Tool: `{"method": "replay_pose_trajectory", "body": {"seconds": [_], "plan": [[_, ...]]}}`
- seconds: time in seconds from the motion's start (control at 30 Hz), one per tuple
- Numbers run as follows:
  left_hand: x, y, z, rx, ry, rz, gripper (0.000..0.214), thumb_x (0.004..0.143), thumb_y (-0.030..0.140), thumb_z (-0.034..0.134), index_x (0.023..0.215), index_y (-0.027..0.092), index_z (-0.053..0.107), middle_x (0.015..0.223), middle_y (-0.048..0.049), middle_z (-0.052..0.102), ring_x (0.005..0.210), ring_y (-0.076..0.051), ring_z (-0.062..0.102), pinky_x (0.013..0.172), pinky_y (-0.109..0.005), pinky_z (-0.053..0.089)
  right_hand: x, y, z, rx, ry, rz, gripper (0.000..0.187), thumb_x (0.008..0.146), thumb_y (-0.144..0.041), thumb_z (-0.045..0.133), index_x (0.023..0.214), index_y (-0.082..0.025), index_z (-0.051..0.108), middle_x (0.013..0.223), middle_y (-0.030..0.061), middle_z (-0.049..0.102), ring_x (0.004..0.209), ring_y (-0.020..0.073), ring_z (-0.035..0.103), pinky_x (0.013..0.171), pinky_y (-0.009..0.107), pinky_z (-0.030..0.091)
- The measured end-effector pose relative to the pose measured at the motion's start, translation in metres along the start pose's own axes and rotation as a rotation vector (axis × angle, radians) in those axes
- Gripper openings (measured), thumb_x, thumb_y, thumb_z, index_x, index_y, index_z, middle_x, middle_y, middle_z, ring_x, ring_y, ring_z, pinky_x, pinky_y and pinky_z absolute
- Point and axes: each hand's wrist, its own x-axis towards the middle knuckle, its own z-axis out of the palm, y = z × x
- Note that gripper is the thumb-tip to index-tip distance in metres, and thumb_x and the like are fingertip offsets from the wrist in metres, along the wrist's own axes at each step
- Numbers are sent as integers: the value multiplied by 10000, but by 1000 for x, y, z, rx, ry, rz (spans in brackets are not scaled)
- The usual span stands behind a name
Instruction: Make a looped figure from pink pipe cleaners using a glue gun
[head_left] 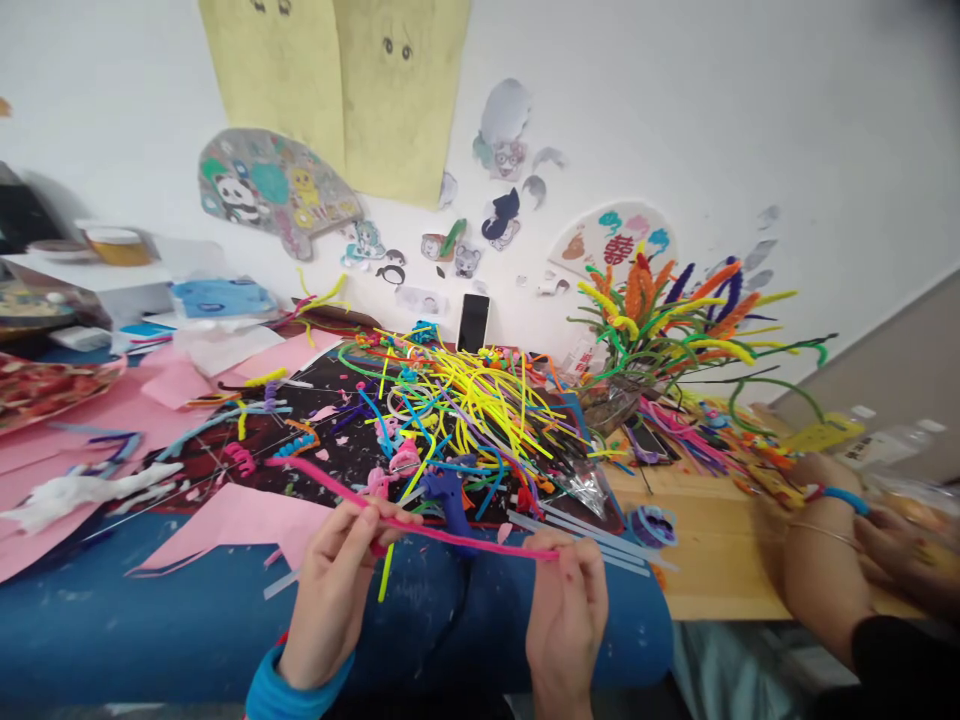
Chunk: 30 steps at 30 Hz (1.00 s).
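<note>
A bright pink pipe cleaner (469,541) stretches between my two hands, just above the front of the table. My left hand (341,560) pinches it partway along, and its free end runs up to the left beyond my fingers. At the other end, my right hand (570,600) grips the tip between thumb and fingers. Behind the strand lies a blue glue gun (450,495), partly hidden. Coiled pink pieces (405,456) rest close by, and a large heap of yellow pipe cleaners (495,395) spreads over the dark mat.
Translucent glue sticks (592,540) lie right of my hands. A phone (473,322) leans against the wall. Pink paper (232,530) covers the left side. Another person's arm (821,560) reaches in from the right, near a bunch of pipe-cleaner flowers (675,320).
</note>
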Motion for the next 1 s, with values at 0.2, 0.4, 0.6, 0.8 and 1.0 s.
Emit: {"method": "replay_pose_trajectory", "body": {"seconds": [0.2, 0.4, 0.6, 0.8, 1.0], "plan": [[-9, -6, 2, -141, -4, 115, 229, 784, 385, 787, 731, 182, 693, 701, 16, 683, 743, -132, 708, 784, -218, 602, -6, -6, 6, 130, 59, 25, 208, 883, -333, 684, 732, -218, 598, 763, -31, 675, 687, 98, 624, 709, 247, 544], [-13, -3, 8, -155, 12, -2, 247, 761, 410, 803, 796, 202, 674, 742, 6, 705, 706, -143, 706, 645, -202, 602, -11, -13, 7, 240, -78, 229, 217, 884, -359, 677, 755, -228, 563, 774, -3, 740, 484, 103, 626, 370, 171, 480], [-25, 0, 16, -186, -25, -92, 244, 803, 438, 756, 825, 237, 620, 746, -1, 724, 673, -154, 704, 564, -205, 582, -12, -12, 4, 259, -5, 431, 276, 779, -435, 783, 796, -216, 617, 668, -26, 708, 492, 88, 650, 429, 149, 525], [-28, 6, 22, -222, -118, -32, 132, 875, 325, 705, 978, 311, 624, 829, 28, 704, 718, -114, 675, 660, -192, 571, -15, -16, 8, 270, -142, 412, 215, 736, -259, 828, 780, -216, 622, 727, -42, 687, 571, 55, 632, 534, 134, 538], [-28, 0, 18, -81, -134, -65, 81, 817, 264, 769, 882, 242, 727, 819, 8, 740, 712, -107, 690, 661, -162, 562, -17, -9, 11, 171, -20, 298, 195, 746, -222, 806, 797, -228, 618, 733, -51, 706, 713, 87, 682, 718, 205, 576]]}}
